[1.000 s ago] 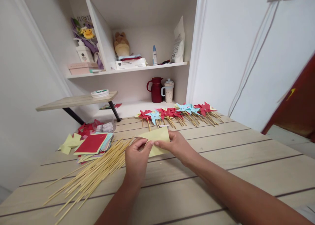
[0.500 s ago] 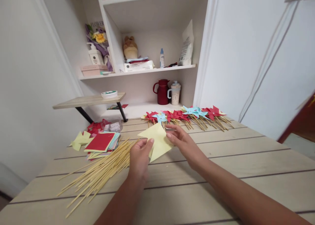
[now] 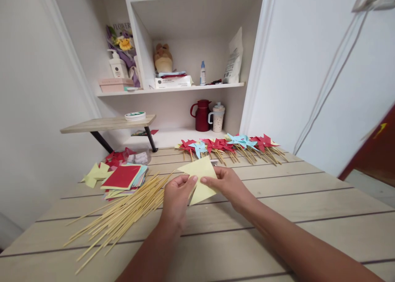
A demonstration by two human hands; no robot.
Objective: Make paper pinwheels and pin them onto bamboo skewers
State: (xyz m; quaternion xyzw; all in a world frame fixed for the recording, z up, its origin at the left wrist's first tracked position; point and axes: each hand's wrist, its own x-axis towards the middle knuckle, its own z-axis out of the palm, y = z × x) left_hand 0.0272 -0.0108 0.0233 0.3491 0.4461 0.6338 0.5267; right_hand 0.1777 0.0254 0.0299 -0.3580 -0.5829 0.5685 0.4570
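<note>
A pale yellow sheet of paper (image 3: 202,195), cut into pointed flaps, is held up above the table between both hands. My left hand (image 3: 177,197) pinches its left side between thumb and fingers. On the other side my right hand (image 3: 230,187) grips it, thumb on the front and fingers behind. A small greyish edge shows just above the right fingers; what it is I cannot make out. Thin wooden sticks (image 3: 123,214) lie in a loose bundle left of my left hand. Beyond the hands, finished paper pinwheels (image 3: 240,141) in red, blue and yellow lie in a row on sticks.
A stack of coloured paper squares (image 3: 121,177) lies at the left, beside a yellow folded pinwheel (image 3: 96,175) and a clear container (image 3: 140,157). A small raised shelf (image 3: 108,124) stands behind them. Farther back are a red jug (image 3: 203,116) and a lidded cup (image 3: 217,118).
My right hand has shifted inward, its thumb now lying nearer the paper's middle and its fingers behind the sheet. The left hand keeps its pinch. The view has moved slightly.
</note>
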